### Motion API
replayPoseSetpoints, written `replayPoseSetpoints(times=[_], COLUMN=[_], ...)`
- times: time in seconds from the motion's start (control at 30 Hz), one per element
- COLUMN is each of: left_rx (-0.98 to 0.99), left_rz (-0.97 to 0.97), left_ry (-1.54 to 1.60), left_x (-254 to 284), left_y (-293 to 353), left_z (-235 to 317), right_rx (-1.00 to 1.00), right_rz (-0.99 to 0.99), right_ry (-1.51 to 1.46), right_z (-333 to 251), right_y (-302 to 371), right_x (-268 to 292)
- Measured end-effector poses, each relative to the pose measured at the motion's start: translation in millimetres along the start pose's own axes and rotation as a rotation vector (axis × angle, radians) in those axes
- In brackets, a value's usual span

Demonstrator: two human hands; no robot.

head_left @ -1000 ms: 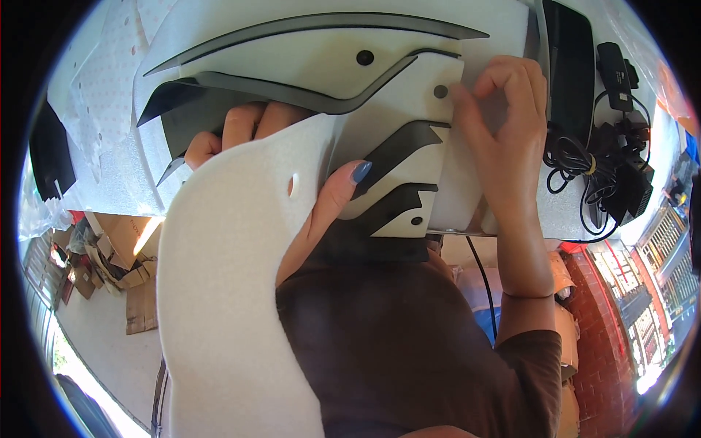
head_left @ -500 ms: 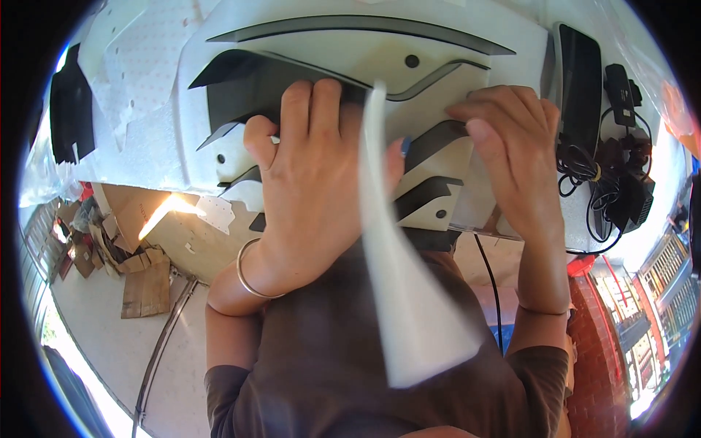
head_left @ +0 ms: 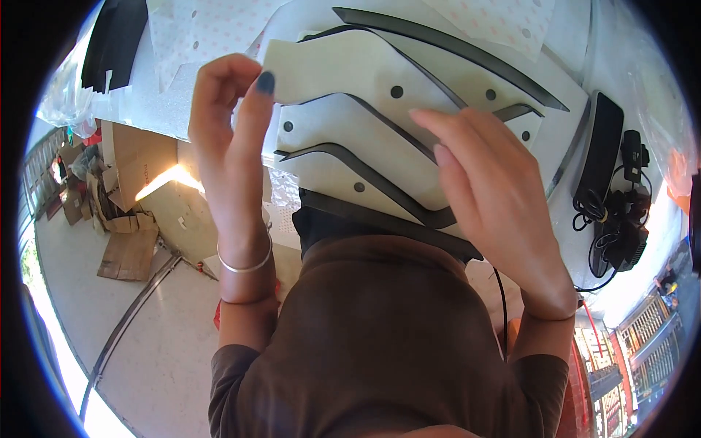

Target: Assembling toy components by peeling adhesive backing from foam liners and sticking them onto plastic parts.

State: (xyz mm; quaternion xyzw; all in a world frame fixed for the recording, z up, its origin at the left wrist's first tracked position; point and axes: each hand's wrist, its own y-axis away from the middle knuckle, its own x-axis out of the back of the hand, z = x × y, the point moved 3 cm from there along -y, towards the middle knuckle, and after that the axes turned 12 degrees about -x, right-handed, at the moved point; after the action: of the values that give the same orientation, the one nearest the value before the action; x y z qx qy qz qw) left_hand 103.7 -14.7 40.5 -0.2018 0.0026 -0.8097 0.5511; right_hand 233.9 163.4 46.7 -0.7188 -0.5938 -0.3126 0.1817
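On the white foam-covered table [head_left: 164, 109], back from its near edge, lies the cream wavy felt-like strip [head_left: 336, 66], its long axis slanting rightward from your nearer left hand [head_left: 219, 150]. That hand's thumb overlaps the strip's end, fingers curled; pinch unconfirmed. Your right hand [head_left: 493, 179]: thumb apart from extended fingers.

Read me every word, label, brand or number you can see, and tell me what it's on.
Cardboard box: small reddish marking, too small to read.
White pieces: no text, just dark round spots.
Black adapter: any print too small to read.
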Motion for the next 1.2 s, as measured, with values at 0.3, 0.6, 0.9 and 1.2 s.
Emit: replayPoseSetpoints(times=[0.3, 0.6, 0.9, 1.2], left_rx=[-0.053, -0.352, -0.097, -0.261], left_rz=[-0.087, -0.054, -0.145, -0.176], left_ry=[-0.066, -0.345, -0.324, -0.501], left_x=[1.0, -0.7, 5.4, -2.9], left_y=[-12.5, -16.2, -7.3, -13.4], left_z=[-46.4, -42.7, -65.9, -67.8], right_rx=[-0.124, -0.230, -0.234, -0.160], right_rz=[-0.016, -0.114, -0.194, -0.112], right_ry=[0.037, -0.024, 0.040, 0.123], right_z=[-0.4, 7.6, 6.0, 4.6], right_y=[-15.4, -19.7, -27.2, -30.0], right_x=[-23.0, -29.6, -31.5, -35.0])
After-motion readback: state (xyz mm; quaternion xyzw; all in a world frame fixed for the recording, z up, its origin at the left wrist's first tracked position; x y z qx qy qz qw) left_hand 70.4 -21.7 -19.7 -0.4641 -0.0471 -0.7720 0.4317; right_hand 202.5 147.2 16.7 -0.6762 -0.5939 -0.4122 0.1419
